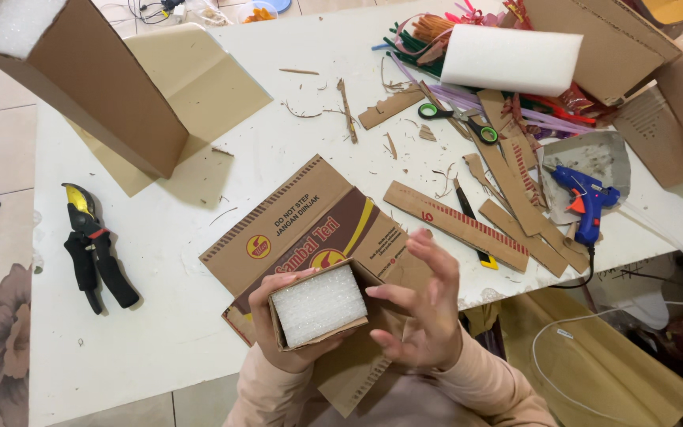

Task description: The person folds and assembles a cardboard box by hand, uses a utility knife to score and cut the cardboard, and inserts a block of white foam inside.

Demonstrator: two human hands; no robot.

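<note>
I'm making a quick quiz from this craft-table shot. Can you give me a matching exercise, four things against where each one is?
Things:
1. glue gun
2. pruning shears
3. scissors
4. foam block in cardboard sleeve

Places:
A. held in the left hand, with the right hand beside it
B. alone on the table's left part
C. right side, on a grey sheet
D. among cardboard scraps, below the white foam roll

Pairs: 1-C, 2-B, 3-D, 4-A

Flattened brown printed carton (310,225) at table edge
</note>
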